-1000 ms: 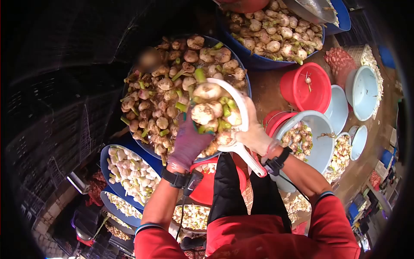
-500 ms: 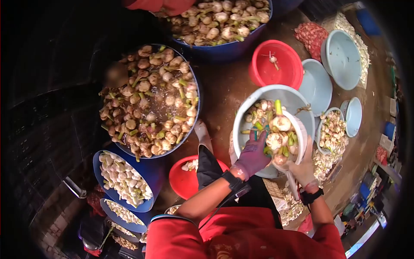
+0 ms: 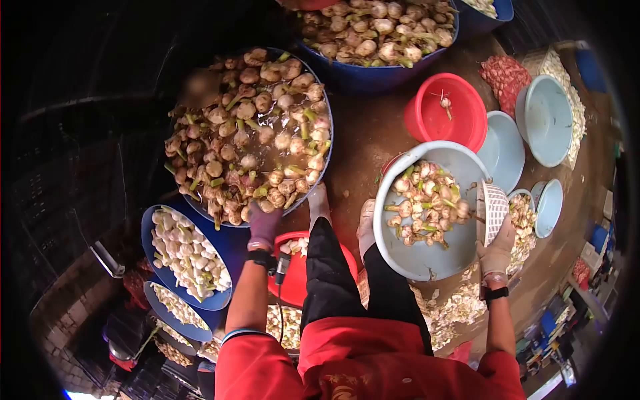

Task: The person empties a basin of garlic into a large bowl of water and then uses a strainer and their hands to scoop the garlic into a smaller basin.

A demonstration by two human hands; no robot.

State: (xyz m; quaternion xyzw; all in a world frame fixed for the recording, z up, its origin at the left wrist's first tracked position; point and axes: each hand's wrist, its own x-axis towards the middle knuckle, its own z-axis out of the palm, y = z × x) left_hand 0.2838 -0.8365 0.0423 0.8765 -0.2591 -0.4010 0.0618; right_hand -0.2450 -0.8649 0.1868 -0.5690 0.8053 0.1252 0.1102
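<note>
My right hand (image 3: 497,252), in a pale glove, grips a white slotted plastic basket (image 3: 494,208), tilted on its side at the right edge of a grey basin (image 3: 437,268). Inside the basin lies a heap of garlic bulbs (image 3: 430,203) with green stems. My left hand (image 3: 265,227), in a purple glove, is at the near rim of a large blue tub (image 3: 328,150), beside the garlic bulbs (image 3: 248,161) in its murky water. Its fingertips are hard to make out against the bulbs and rim.
A red bucket (image 3: 477,127) and grey-blue basins (image 3: 548,120) stand beyond the grey basin. Peeled white garlic fills a blue tub (image 3: 187,257) at left. A red basin (image 3: 293,283) sits by my leg. Another garlic tub (image 3: 373,67) is at the far side.
My left hand has gone from the white basket leftward to the tub's rim. Bulbs that were in the basket now lie in the grey basin, and the basket has tipped over to the right.
</note>
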